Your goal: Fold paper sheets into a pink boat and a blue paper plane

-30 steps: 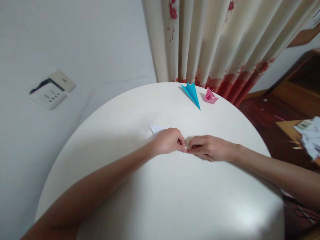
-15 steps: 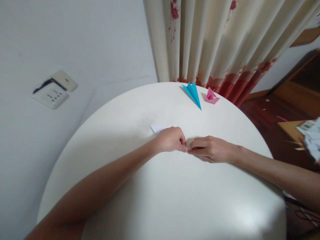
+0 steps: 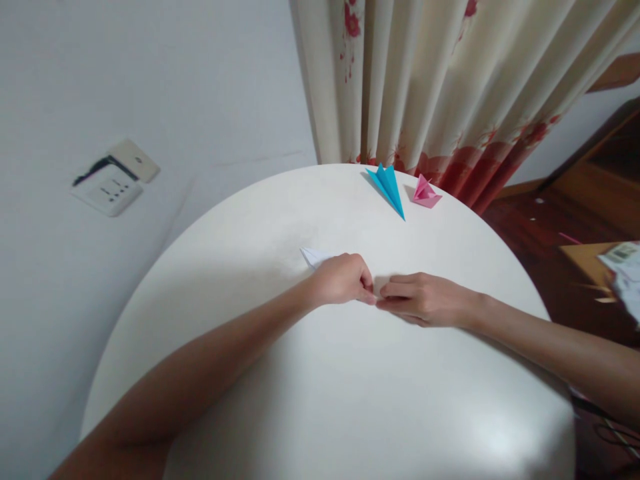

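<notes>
My left hand (image 3: 346, 278) is closed over a piece of folded white paper (image 3: 313, 256); the paper's pointed end sticks out to the left, and most of it is hidden beneath the hand. Fingertips of my right hand (image 3: 413, 299) meet those of the left at the paper's right end. The right fingers are pressed together in a pinch, and the bit between them is too small and covered to make out clearly. Both hands rest low on the white round table (image 3: 380, 393).
Near the table's far edge lie a blue paper plane (image 3: 387, 189) and a small pink folded paper piece (image 3: 425, 192). A curtain (image 3: 425, 87) hangs behind them. A wall socket (image 3: 111, 189) is on the left; a cardboard box (image 3: 587, 263) stands right of the table.
The view has shifted very slightly, so everything sits a little further right. Both hands keep nearly the same pose at the paper.
</notes>
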Demonstrator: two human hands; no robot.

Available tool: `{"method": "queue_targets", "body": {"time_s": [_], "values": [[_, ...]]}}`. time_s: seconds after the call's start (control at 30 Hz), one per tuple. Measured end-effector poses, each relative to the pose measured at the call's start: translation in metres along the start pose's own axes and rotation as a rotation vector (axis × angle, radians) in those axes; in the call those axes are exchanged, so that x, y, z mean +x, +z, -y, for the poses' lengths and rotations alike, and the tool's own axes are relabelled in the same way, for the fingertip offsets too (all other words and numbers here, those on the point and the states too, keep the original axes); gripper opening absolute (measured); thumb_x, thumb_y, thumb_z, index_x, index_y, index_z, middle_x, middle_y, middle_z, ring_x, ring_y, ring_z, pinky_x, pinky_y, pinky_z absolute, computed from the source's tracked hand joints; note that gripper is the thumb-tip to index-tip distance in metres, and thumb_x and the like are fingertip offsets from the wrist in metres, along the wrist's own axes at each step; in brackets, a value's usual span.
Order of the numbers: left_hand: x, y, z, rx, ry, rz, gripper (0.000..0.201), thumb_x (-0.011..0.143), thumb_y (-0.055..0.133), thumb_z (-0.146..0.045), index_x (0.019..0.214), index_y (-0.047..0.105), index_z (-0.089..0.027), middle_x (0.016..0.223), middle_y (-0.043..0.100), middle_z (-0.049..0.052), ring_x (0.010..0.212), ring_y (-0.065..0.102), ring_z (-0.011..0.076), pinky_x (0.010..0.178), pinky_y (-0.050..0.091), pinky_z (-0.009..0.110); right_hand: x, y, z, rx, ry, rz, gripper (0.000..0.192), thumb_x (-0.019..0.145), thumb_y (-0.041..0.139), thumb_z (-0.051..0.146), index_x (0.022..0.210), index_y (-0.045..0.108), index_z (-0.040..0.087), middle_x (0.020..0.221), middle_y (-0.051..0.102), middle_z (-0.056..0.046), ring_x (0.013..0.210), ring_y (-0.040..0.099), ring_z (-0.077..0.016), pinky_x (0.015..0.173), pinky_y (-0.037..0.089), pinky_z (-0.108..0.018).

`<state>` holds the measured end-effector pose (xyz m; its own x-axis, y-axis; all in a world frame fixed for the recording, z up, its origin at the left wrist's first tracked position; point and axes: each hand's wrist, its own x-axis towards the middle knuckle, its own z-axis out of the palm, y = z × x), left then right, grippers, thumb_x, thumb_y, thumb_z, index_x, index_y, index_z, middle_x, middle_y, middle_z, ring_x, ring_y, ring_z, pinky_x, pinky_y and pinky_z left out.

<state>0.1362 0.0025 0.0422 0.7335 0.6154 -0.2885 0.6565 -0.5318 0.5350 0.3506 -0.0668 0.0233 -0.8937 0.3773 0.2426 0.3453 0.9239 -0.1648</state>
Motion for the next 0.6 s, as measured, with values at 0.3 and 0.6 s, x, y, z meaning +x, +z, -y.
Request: {"method": "queue_targets", "body": {"time_s": [0.3, 0.6], "values": [[0.004, -0.006, -0.007, 0.014, -0.057, 0.076, 0.014, 0.068, 0.081, -0.035, 0.075, 0.080, -0.023, 0.065, 0.071, -0.001, 0.059, 0.062, 0.0132, 0.053, 0.034, 0.023, 0.003, 0.000, 0.004, -0.069, -0.030, 0.010, 0.025, 0.100, 0.042, 0.010, 0.100, 0.066, 0.014, 0.098, 0.064, -0.010, 0.084, 0.058, -0.0193, 0.072, 0.049, -0.033], [0.005, -0.008, -0.011, 0.047, -0.075, 0.088, 0.014, 0.067, 0.080, -0.033, 0.076, 0.080, -0.023, 0.063, 0.070, -0.001, 0.058, 0.061, 0.0133, 0.052, 0.034, 0.024, 0.000, 0.008, 0.007, 0.115, 0.039, -0.135, 0.025, 0.099, 0.044, 0.011, 0.105, 0.067, 0.014, 0.100, 0.066, -0.012, 0.089, 0.063, -0.0193, 0.076, 0.052, -0.033]]}}
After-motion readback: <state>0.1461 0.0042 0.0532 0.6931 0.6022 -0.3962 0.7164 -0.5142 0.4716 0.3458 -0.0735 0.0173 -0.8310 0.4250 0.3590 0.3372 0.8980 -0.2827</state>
